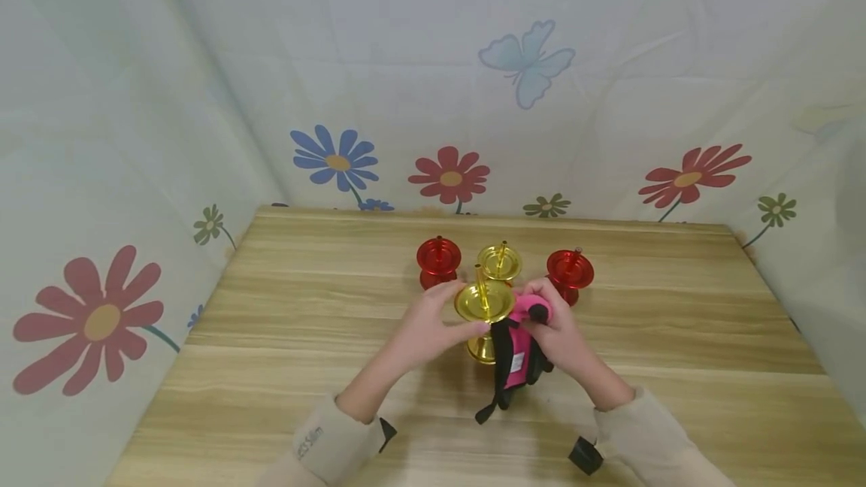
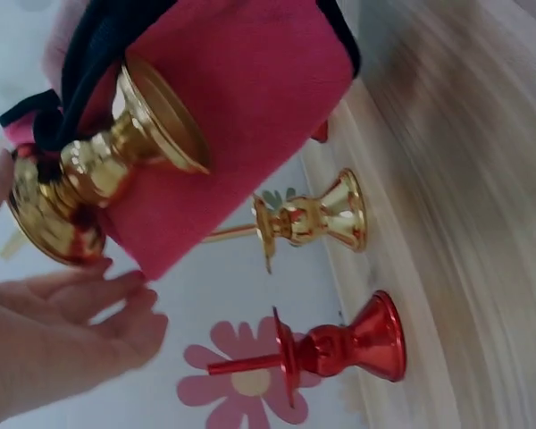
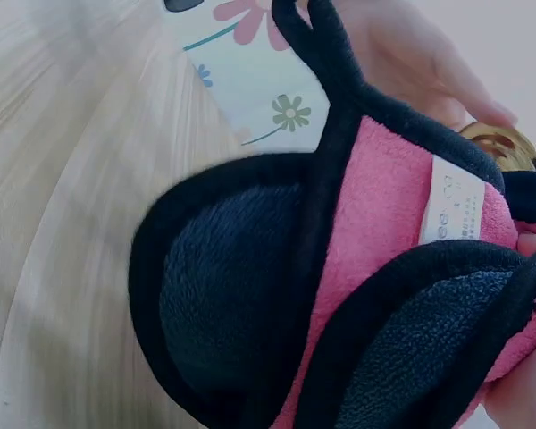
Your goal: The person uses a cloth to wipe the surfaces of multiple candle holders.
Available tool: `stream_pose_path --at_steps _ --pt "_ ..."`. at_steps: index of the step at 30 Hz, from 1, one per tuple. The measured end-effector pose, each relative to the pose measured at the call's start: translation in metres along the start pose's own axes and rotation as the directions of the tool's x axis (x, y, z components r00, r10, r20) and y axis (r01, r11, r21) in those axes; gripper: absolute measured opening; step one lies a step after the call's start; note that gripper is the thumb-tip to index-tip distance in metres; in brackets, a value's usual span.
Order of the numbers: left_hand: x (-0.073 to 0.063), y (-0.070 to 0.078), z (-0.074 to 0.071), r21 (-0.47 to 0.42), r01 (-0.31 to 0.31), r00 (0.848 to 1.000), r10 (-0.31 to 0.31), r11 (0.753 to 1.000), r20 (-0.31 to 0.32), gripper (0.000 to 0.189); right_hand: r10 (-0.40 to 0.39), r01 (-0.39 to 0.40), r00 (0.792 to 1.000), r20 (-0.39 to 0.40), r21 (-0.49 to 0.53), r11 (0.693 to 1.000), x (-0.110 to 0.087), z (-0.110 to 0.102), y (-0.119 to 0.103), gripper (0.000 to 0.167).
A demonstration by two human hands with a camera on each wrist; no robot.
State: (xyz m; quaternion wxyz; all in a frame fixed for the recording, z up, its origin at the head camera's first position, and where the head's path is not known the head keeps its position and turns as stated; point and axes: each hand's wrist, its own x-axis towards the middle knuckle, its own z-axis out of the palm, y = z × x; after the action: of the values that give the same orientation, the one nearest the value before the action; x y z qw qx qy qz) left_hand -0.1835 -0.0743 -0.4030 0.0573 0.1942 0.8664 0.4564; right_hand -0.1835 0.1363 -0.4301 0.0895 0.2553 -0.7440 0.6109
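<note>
In the head view my left hand (image 1: 426, 325) grips a gold candlestick (image 1: 484, 307) by the rim of its dish, thumb near and fingers on the far side. The candlestick has a thin upright spike, and its foot hangs above the table in the left wrist view. My right hand (image 1: 561, 337) holds a bunched pink cloth (image 1: 519, 355) with black edging and a hanging loop against the candlestick's right side. A white label (image 3: 453, 204) shows on the cloth in the right wrist view. The cloth hides some of the right fingers.
Behind the hands stand a red candlestick (image 1: 438, 255) at left, another gold candlestick (image 1: 501, 261) in the middle and a second red candlestick (image 1: 570, 269) at right. All are on the wooden table (image 1: 271, 352). A flowered curtain (image 1: 379, 81) borders the table's back and sides.
</note>
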Motion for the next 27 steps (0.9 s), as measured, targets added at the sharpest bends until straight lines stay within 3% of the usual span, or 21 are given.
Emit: stream_pose_path --at_steps 5,9,15,22,25,27 --pt "0.002 -0.014 -0.005 -0.118 -0.040 0.989 0.056 0.992 0.140 0.066 0.044 -0.045 0.999 0.013 0.033 0.998 -0.001 0.000 0.001 0.030" --pt "0.000 -0.021 -0.010 -0.052 0.014 0.980 -0.004 0.999 0.201 0.072 0.073 -0.074 0.996 0.048 0.023 0.997 -0.001 0.003 0.003 0.030" --pt "-0.005 -0.017 -0.010 0.069 0.124 0.985 -0.131 0.990 0.115 0.076 0.037 -0.036 0.999 0.004 -0.021 0.999 0.001 0.014 0.008 0.030" --pt "-0.007 -0.015 0.000 0.137 0.175 0.984 -0.168 0.975 -0.066 0.067 0.027 -0.023 0.999 0.044 -0.099 0.995 0.004 0.023 0.011 0.031" --pt "-0.007 -0.018 0.001 0.124 0.188 0.978 -0.175 0.974 -0.110 0.070 0.025 -0.020 0.997 0.074 -0.076 0.997 0.003 0.021 0.011 0.033" --pt "-0.008 -0.020 -0.001 0.115 0.193 0.976 -0.178 0.974 -0.127 0.074 -0.017 0.022 0.997 0.077 -0.063 0.998 0.004 0.019 0.012 0.035"
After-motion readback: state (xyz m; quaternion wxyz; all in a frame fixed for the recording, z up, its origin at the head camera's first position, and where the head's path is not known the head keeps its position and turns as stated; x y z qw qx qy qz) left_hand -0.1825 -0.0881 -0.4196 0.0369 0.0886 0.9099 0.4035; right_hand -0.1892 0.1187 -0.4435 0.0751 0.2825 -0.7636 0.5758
